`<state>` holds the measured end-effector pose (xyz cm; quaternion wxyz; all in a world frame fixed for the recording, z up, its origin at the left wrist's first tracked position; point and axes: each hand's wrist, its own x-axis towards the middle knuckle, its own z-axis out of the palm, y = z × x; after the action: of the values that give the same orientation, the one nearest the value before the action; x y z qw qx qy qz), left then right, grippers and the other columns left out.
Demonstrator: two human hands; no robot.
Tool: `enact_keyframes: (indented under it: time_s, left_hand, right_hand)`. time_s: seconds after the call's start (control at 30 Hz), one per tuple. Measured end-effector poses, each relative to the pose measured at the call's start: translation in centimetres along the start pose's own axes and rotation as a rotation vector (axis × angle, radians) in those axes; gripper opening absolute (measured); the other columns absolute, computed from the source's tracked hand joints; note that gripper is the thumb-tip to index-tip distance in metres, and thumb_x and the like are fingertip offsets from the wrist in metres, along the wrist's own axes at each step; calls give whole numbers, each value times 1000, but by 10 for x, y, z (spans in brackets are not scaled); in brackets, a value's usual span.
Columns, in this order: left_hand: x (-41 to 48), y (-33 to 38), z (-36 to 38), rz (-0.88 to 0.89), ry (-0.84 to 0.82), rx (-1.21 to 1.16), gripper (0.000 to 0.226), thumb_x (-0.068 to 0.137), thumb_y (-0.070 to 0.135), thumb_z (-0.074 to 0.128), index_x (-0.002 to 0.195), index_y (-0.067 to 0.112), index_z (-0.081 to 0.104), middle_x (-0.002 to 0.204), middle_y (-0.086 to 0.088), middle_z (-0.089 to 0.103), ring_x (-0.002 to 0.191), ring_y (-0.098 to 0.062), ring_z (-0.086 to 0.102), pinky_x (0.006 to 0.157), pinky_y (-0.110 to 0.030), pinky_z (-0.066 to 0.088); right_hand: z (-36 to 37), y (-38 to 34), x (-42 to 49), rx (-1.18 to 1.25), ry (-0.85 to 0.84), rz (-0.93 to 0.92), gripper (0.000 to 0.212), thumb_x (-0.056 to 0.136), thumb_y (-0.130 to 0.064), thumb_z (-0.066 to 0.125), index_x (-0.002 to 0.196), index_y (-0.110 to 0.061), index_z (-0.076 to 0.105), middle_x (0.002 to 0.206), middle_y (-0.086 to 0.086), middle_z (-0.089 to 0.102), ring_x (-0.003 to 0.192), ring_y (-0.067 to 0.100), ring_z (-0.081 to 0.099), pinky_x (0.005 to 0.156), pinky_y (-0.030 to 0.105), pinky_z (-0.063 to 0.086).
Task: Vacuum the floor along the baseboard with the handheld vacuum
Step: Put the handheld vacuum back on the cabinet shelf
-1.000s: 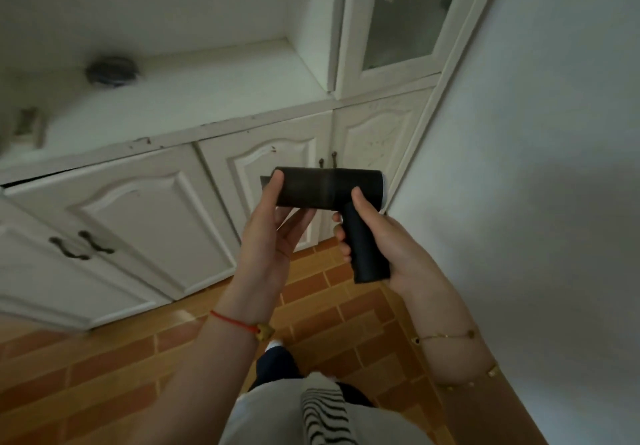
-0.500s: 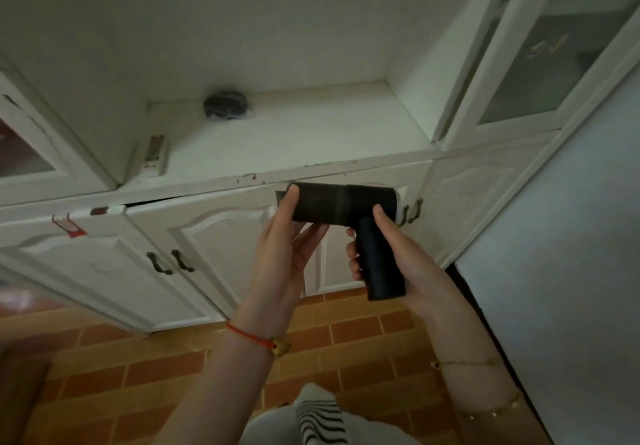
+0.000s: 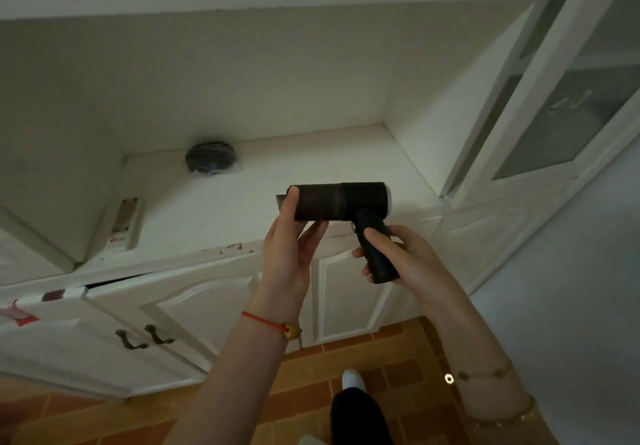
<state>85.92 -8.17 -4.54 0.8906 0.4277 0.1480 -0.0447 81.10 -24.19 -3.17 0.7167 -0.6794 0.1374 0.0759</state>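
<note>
Head view.

- Handheld vacuum [image 3: 339, 202]: dark, T-shaped, being held up in the air in front of the cabinet, well above the floor. Barrel is lying level, nozzle end pointing to the person's left, pale cap showing at the right end. Any marking on the casing is too dim to read.
- Right hand [image 3: 408, 261] is wrapping round the handle [image 3: 375, 257], thumb lying along its near side, fingers curling round behind.
- Left hand [image 3: 291, 254] is gripping the barrel near the nozzle end: thumb pressing on the near side, fingers reaching under and behind it.
- Red string bracelet [image 3: 268, 321] with a gold bead is sitting on the left wrist; a thin gold chain [image 3: 485, 373] is sitting on the right.

Surroundings:
- White cabinet ledge [image 3: 311, 164] is running behind the vacuum. A black round item [image 3: 210, 157] in clear wrap is lying toward the back of it. A flat rectangular item [image 3: 124, 217] is lying near the left edge, too blurred to read.
- Red smears [image 3: 235, 246] are showing on the ledge's front lip; red-and-white tape [image 3: 52, 295] is sticking to a door top at left.
- Lower doors are carrying dark paired handles [image 3: 143, 337]; one door is standing slightly ajar, with a dark gap at its top.
- Glass-fronted door [image 3: 571, 115] is standing at right, beside a plain wall [image 3: 571, 306].
- Orange brick-pattern floor [image 3: 311, 375] is showing below, with a white shoe [image 3: 351, 378] and a dark trouser leg between the forearms.
</note>
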Motion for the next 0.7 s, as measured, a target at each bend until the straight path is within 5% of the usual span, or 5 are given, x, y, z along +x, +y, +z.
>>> enact_keyframes:
  time_s: [0.3, 0.47, 0.7]
  left_hand:
    - [112, -20, 75, 35, 31, -14, 20, 91, 32, 68, 101, 14, 66, 109, -9, 68, 84, -11, 75, 93, -39, 57]
    - [168, -31, 105, 54, 51, 94, 32, 92, 33, 64, 113, 8, 63, 112, -15, 68, 95, -21, 73, 93, -37, 57]
    - [233, -34, 121, 36, 152, 305, 47, 88, 32, 70, 122, 0, 60, 113, -13, 67, 106, -23, 68, 92, -33, 57]
  right_hand:
    - [-56, -32, 138, -71, -11, -13, 34, 93, -31, 64, 121, -16, 54, 88, 4, 78, 68, 17, 73, 60, 24, 58]
    - [-81, -47, 202, -128, -7, -19, 32, 95, -30, 62, 122, -14, 53, 94, 6, 76, 74, 19, 72, 70, 30, 58]
    - [-97, -57, 269, -238, 87, -83, 19, 96, -26, 59, 106, -9, 58, 81, 8, 65, 68, 19, 62, 61, 28, 53]
